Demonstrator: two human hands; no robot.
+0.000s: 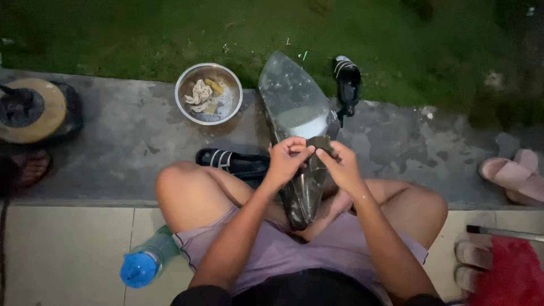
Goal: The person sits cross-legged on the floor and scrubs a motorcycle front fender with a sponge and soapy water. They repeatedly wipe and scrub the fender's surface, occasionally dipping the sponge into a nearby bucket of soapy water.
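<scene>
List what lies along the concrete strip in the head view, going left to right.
Round yellow-rimmed object → metal bowl holding rags → large curved glossy panel, with the left hand and right hand on it → black striped slipper → pink slippers.

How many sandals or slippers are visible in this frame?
5, maybe more hidden. One black striped sandal on the grass edge, another black striped sandal by the knee, two pink slippers at right, one pale slipper beside the red cloth.

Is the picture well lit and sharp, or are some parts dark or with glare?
Head view: dim overall; the grass at top right fades to near black; a pale glare patch sits on the curved panel; both hands are lit but slightly soft.
</scene>
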